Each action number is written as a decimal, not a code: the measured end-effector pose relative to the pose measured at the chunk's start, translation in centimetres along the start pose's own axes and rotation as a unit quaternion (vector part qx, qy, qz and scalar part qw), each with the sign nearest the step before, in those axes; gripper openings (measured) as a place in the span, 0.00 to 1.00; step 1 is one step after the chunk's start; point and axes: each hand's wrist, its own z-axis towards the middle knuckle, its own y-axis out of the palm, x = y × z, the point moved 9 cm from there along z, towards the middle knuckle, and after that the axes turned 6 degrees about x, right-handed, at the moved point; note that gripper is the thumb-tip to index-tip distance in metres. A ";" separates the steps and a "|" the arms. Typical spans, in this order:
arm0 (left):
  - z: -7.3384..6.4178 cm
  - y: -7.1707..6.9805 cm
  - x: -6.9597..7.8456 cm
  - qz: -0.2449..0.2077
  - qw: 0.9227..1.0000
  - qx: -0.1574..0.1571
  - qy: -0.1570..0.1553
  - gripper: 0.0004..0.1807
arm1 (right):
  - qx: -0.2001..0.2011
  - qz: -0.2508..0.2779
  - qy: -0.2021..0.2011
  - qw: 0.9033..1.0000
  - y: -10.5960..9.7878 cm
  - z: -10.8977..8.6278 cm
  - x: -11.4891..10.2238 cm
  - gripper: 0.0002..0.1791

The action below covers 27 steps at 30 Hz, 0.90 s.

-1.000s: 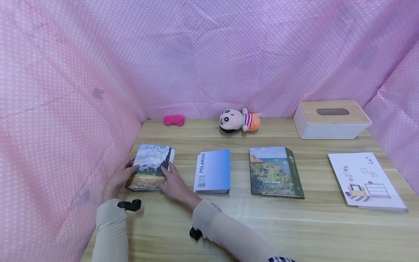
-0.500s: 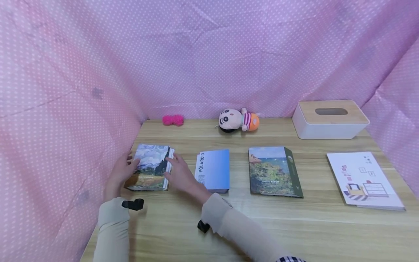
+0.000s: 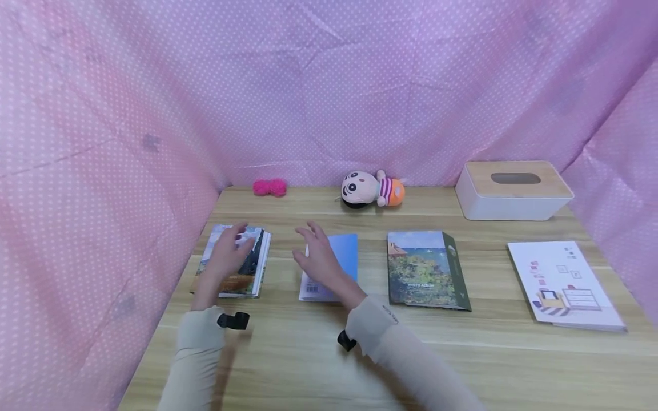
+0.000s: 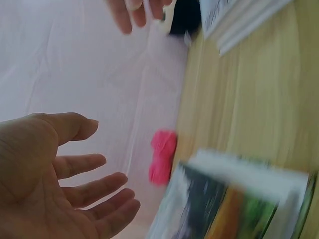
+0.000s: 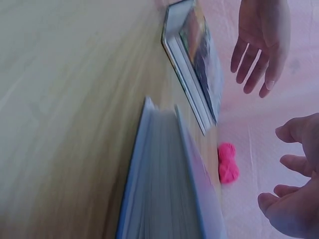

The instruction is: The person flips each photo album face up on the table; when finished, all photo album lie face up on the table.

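Observation:
My left hand [image 3: 225,260] hovers over the left photo album [image 3: 249,278], its cover a painted landscape. Its fingers are spread and hold nothing; the left wrist view shows the palm [image 4: 30,174] apart from the album [image 4: 229,209]. Above the blue album marked POLAROID [image 3: 345,251] is my right hand [image 3: 321,260], fingers loosely bent with nothing in them. It hides much of that cover's lettering. In the right wrist view the blue album [image 5: 169,174] shows its page edges, and my right hand [image 5: 296,184] stands clear of it.
A third photo album [image 3: 418,268] with a seaside painting and a white book [image 3: 565,285] lie to the right. Along the back are a pink yarn bundle [image 3: 269,187], a plush doll [image 3: 371,189] and a tissue box [image 3: 514,191]. Pink dotted cloth [image 3: 329,85] hangs behind.
Both hands have left the left album, where they rested on its two sides. The left hand has lifted and moved right over it; the right hand has moved right above the blue album.

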 end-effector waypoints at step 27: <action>-2.3 12.9 3.3 -0.042 0.990 -0.131 -0.028 0.33 | -0.023 0.033 0.147 0.988 -3.8 -4.6 9.9 0.47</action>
